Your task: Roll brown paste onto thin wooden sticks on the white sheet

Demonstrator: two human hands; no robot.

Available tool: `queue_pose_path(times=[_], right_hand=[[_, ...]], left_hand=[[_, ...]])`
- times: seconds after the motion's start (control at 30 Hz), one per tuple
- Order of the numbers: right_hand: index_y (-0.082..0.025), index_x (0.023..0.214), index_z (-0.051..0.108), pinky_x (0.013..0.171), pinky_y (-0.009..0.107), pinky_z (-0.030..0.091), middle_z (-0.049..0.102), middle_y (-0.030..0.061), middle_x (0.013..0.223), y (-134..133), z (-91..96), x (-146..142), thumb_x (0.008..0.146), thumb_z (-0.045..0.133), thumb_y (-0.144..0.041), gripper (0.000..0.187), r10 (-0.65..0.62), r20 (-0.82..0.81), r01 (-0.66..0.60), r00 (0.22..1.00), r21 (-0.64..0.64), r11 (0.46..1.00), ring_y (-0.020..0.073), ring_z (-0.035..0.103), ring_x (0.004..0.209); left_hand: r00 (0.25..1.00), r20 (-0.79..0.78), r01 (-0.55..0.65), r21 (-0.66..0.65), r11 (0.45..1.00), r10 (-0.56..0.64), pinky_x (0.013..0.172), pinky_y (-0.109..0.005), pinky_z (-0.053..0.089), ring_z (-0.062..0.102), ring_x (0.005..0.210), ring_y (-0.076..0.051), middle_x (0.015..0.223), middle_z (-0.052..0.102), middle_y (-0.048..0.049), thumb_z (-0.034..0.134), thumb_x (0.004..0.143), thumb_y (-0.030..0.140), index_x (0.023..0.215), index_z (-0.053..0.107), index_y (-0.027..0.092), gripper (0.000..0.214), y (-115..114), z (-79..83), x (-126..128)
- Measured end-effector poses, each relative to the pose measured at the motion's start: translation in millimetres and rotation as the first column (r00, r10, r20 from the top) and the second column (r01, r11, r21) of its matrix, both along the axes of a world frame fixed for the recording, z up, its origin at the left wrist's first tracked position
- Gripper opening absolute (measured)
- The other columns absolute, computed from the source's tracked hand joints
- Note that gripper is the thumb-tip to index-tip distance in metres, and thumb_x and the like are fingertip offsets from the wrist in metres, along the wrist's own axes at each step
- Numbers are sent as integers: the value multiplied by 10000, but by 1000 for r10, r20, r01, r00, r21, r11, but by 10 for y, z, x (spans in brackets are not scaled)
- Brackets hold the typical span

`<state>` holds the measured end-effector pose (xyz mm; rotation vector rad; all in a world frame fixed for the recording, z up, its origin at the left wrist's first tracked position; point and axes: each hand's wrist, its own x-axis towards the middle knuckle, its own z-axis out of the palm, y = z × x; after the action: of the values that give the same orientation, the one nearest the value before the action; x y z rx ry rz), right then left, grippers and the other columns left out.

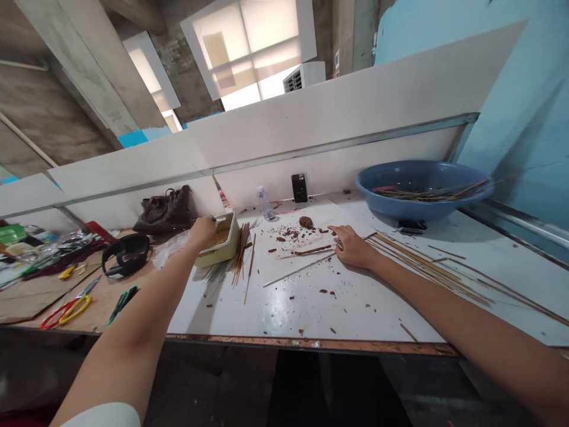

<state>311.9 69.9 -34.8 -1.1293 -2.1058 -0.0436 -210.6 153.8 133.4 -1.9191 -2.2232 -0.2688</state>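
My left hand [203,230] reaches to a yellow-green plastic tub [216,256]. Its fingers are bent and closed over the tub's rim area, and what they hold, if anything, is hidden. My right hand [351,246] rests on the white tabletop, index finger stretched out, thumb apart from it. Brown sticks [313,251] lie just left of my right fingers. Beyond them sit a brown lump [306,222] and scattered brown crumbs [291,234]. A bundle of thin brown sticks [240,255] leans against the tub's right side.
Long thin sticks [427,267] lie at right, below a blue basin [413,204] holding more sticks. A clear bottle [265,203] and a black phone-like object [299,188] stand near the white partition. At left are scissors [66,311], a dark bag [164,213] and a black headband-like item [125,256].
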Motion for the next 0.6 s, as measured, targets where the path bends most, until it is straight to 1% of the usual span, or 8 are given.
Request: queue_pose_path(times=[0.1, 0.17, 0.27, 0.33, 0.4, 0.5, 0.53, 0.6], right_hand=[[-99, 1544, 563, 1115, 577, 533, 712, 183, 1243, -1, -19, 3, 848, 577, -92, 696, 10, -3, -10, 1000, -2, 1000, 361, 624, 1159], [-128, 1542, 564, 1101, 575, 544, 716, 170, 1234, -3, -15, 1, 857, 577, -93, 685, 6, -14, -6, 1000, -6, 1000, 359, 627, 1156], [-154, 1498, 587, 1082, 571, 559, 725, 159, 1215, -11, 9, -4, 880, 571, -98, 621, 15, -25, -15, 1000, -18, 1000, 354, 641, 1140], [-162, 1441, 609, 1071, 563, 568, 728, 154, 1189, -24, 34, -9, 896, 561, -103, 551, 28, -40, -29, 999, -26, 999, 348, 652, 1121], [-178, 1382, 626, 1057, 549, 578, 729, 146, 1164, -49, 63, -13, 908, 560, -112, 484, 38, -68, -41, 997, -37, 998, 340, 666, 1107], [-207, 1351, 627, 1026, 508, 596, 729, 126, 1143, -103, 112, -25, 945, 573, -142, 414, 49, -115, -58, 992, -70, 996, 318, 695, 1080], [-215, 1357, 623, 1013, 491, 602, 730, 117, 1135, -122, 128, -31, 962, 575, -153, 403, 52, -129, -63, 990, -84, 994, 306, 705, 1060], [-228, 1382, 609, 990, 467, 609, 731, 99, 1113, -156, 157, -47, 988, 575, -169, 400, 63, -146, -79, 987, -102, 992, 287, 718, 1019]], left_hand=[[999, -49, 13, -48, 999, -16, 867, -336, 521, 726, 961, -306, 935, 793, -168, 722, 933, 281, 1029, 785, 89, 224, 41, 5, 35], [998, -55, 28, -45, 999, -30, 910, -338, 512, 709, 961, -291, 914, 781, -147, 726, 911, 226, 1014, 769, 75, 189, 54, -9, 53], [996, -74, 52, 12, 999, -51, 1008, -396, 503, 684, 1074, -331, 1048, 791, -185, 654, 950, 214, 1136, 761, 59, 265, 63, -9, 132], [992, -80, 112, 143, 983, -101, 1077, -444, 490, 655, 1192, -370, 1209, 779, -228, 600, 994, 249, 1276, 741, 65, 365, 60, 21, 270], [977, -44, 212, 296, 931, -208, 1120, -460, 483, 645, 1253, -368, 1293, 768, -226, 542, 1049, 281, 1344, 734, 96, 398, 37, 57, 508], [906, 83, 386, 244, 889, -416, 1042, -412, 542, 726, 1087, -310, 1155, 816, -168, 538, 1096, 316, 1171, 813, 141, 335, -62, 32, 1050], [859, 86, 476, 232, 848, -505, 1055, -405, 545, 731, 1107, -302, 1165, 819, -156, 586, 1081, 296, 1150, 822, 149, 286, -114, -15, 1267], [732, 76, 643, 253, 723, -677, 1092, -415, 551, 724, 1196, -295, 1293, 794, -148, 682, 1050, 266, 1255, 802, 169, 257, -240, -168, 1712]])
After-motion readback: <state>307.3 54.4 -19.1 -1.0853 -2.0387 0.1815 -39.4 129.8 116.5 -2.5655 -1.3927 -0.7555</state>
